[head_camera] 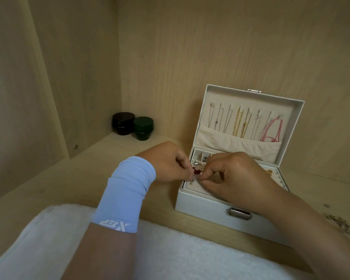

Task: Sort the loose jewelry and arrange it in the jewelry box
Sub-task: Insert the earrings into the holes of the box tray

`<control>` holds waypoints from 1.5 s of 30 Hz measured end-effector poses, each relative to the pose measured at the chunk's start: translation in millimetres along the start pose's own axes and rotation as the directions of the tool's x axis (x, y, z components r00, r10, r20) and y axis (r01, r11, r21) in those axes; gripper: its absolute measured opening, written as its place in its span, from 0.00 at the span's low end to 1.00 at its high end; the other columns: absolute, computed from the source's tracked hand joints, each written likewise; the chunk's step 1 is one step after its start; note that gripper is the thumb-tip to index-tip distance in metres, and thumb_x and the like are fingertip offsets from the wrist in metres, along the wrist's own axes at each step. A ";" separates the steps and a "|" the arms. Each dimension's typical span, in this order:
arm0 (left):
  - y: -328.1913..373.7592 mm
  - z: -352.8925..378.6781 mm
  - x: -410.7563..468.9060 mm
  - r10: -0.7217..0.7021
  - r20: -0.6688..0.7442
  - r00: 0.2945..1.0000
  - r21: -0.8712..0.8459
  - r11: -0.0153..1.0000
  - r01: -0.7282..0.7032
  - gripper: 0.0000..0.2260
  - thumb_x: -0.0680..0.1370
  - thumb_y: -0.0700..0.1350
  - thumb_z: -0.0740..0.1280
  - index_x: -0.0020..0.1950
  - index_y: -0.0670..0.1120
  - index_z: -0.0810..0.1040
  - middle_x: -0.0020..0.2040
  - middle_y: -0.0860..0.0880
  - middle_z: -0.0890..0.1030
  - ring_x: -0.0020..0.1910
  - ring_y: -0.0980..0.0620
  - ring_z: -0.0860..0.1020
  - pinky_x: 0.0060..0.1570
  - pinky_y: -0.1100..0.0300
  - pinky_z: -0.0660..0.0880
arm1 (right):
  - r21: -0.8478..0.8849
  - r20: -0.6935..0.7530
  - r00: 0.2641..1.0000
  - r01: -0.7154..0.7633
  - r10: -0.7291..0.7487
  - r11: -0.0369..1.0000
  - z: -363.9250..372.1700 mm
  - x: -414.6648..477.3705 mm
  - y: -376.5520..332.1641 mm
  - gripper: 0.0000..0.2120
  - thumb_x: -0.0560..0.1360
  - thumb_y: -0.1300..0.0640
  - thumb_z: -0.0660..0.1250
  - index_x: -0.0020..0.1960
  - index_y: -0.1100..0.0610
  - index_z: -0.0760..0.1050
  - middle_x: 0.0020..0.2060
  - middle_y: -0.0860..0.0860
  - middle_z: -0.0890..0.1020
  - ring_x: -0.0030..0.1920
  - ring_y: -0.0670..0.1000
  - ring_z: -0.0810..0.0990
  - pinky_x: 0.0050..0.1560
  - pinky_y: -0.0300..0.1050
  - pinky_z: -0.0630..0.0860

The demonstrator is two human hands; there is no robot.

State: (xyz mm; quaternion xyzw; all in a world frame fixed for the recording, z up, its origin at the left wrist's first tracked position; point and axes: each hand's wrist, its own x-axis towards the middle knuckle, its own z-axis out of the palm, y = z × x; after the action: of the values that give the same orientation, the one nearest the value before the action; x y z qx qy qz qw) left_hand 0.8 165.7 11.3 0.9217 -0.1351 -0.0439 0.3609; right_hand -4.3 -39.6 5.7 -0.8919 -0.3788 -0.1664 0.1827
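- Light wood-grain shelf (89,178) inside a cabinet, with matching panels at the back and left side.
- Jewelry box (210,211): white, rectangular, leather-like skin, on the shelf right of centre and open. Metal clasp (239,214) on the front wall.
- Cream tray inside, split into small square compartments. Rear-left ones hold silver pieces (198,163), and a dark red piece (196,170) lies just in front of them.
- Left hand (170,160) and right hand (234,174) meet over the tray's front-left part. Fingers are curled, and both sets of fingertips pinch a small silvery piece (194,179); too small to tell what kind.
- Right hand and forearm cover most of the tray's middle. Padded ring rolls (279,178) and a gold piece (269,172) show past the wrist.
- Lid (291,110) stands tilted back, lined in cream. Hanging from a row of hooks: thin silver chains (216,122), gold chains (238,124), a pink cord (271,130). Lower ends drop into a gathered fabric pocket (236,142).
- Pale blue ribbed sleeve (127,190) on the left wrist, with white lettering at its edge.
- Loose jewelry (339,222), gold and silver, in a small heap on the shelf right of the box, apart from it.
- Black jar (123,123) and dark green jar (143,128), round and lidded, side by side in the back corner.
- White fleecy cloth (170,249) lies across the foreground, under both forearms.
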 end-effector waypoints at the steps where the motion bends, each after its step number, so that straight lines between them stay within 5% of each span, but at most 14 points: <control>1: 0.3 0.1 -0.1 -0.001 0.002 1.000 0.001 1.000 0.001 0.02 0.73 0.47 0.75 0.44 0.53 0.87 0.44 0.59 0.84 0.46 0.61 0.79 0.44 0.68 0.71 | -0.009 0.011 1.000 0.002 -0.002 1.000 1.3 -0.2 -1.2 0.03 0.71 0.53 0.76 0.40 0.46 0.85 0.35 0.37 0.80 0.35 0.36 0.76 0.38 0.44 0.79; 7: 1.0 -0.4 -1.0 0.004 0.006 1.000 0.019 1.000 -0.004 0.03 0.74 0.47 0.73 0.46 0.52 0.86 0.43 0.61 0.83 0.44 0.63 0.77 0.40 0.71 0.68 | 0.006 0.103 0.993 -0.062 0.061 0.998 -9.5 -0.5 -1.8 0.02 0.72 0.51 0.73 0.42 0.45 0.84 0.39 0.36 0.80 0.40 0.35 0.77 0.40 0.31 0.67; 14: 2.8 0.0 -1.4 0.030 0.000 1.000 0.023 0.999 -0.030 0.03 0.75 0.45 0.72 0.45 0.53 0.86 0.41 0.60 0.82 0.43 0.62 0.78 0.42 0.70 0.70 | 0.044 0.172 0.980 -0.114 0.104 0.993 -9.9 0.6 -0.2 0.07 0.75 0.54 0.68 0.48 0.44 0.84 0.43 0.38 0.80 0.41 0.35 0.76 0.43 0.37 0.72; 19: 15.3 6.5 2.9 0.097 -0.144 0.985 -0.010 0.995 -0.099 0.04 0.76 0.47 0.70 0.43 0.54 0.84 0.40 0.56 0.83 0.37 0.63 0.77 0.40 0.68 0.70 | 0.174 0.066 0.975 -0.222 0.214 0.959 -51.2 -1.4 10.2 0.08 0.77 0.58 0.69 0.47 0.46 0.84 0.37 0.32 0.80 0.30 0.40 0.75 0.34 0.29 0.67; 23: 46.6 19.6 9.3 0.200 -0.183 0.963 0.006 0.979 -0.203 0.05 0.77 0.47 0.69 0.42 0.53 0.83 0.38 0.59 0.81 0.37 0.60 0.79 0.40 0.67 0.75 | 0.121 0.063 0.952 -0.304 0.299 0.945 -96.3 -24.0 43.5 0.07 0.78 0.56 0.68 0.47 0.46 0.84 0.33 0.26 0.77 0.27 0.39 0.74 0.32 0.28 0.68; 26: 81.8 34.9 21.6 0.278 -0.178 0.944 0.070 0.960 -0.270 0.05 0.77 0.47 0.69 0.43 0.53 0.83 0.39 0.60 0.81 0.38 0.63 0.77 0.39 0.72 0.71 | 0.089 0.085 0.912 -0.407 0.400 0.909 -121.9 -51.1 77.8 0.07 0.78 0.56 0.69 0.45 0.48 0.84 0.31 0.29 0.79 0.31 0.33 0.75 0.33 0.26 0.68; 34: 166.0 109.6 77.2 0.320 0.065 0.945 0.273 0.906 -0.325 0.06 0.77 0.50 0.67 0.47 0.52 0.84 0.45 0.56 0.83 0.42 0.56 0.77 0.52 0.59 0.77 | -0.030 0.297 0.763 -0.593 0.574 0.804 -132.3 -114.5 163.2 0.08 0.75 0.61 0.71 0.52 0.52 0.84 0.46 0.51 0.85 0.29 0.37 0.76 0.30 0.29 0.70; 39: 193.0 151.8 111.7 0.250 0.213 0.944 0.557 0.763 -0.328 0.08 0.77 0.49 0.65 0.50 0.52 0.84 0.50 0.51 0.84 0.48 0.47 0.80 0.52 0.56 0.77 | -0.035 0.298 0.768 -0.584 0.567 0.811 -118.9 -121.6 189.5 0.09 0.73 0.62 0.73 0.50 0.51 0.85 0.43 0.46 0.84 0.40 0.40 0.79 0.36 0.25 0.69; 42: 202.3 169.2 125.8 0.155 0.285 0.946 0.754 0.573 -0.320 0.10 0.78 0.46 0.64 0.55 0.51 0.83 0.53 0.50 0.82 0.48 0.46 0.79 0.48 0.58 0.75 | -0.025 0.332 0.753 -0.595 0.568 0.803 -113.9 -123.1 197.9 0.09 0.73 0.61 0.73 0.52 0.52 0.85 0.36 0.40 0.80 0.33 0.36 0.76 0.31 0.23 0.66; 45: 204.4 182.2 138.2 0.044 0.331 0.943 0.826 0.469 -0.312 0.09 0.75 0.46 0.70 0.55 0.50 0.83 0.53 0.51 0.83 0.51 0.47 0.81 0.54 0.54 0.78 | -0.033 0.341 0.725 -0.627 0.599 0.778 -116.9 -129.1 208.3 0.09 0.73 0.61 0.73 0.52 0.52 0.85 0.35 0.39 0.79 0.32 0.38 0.75 0.28 0.24 0.66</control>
State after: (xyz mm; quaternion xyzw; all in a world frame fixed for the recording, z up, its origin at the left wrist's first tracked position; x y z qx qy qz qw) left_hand 56.5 -135.8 18.0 0.9425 -0.2812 -0.0536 -0.1727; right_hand 45.6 -306.5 10.5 -0.9729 -0.0947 0.0723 0.1983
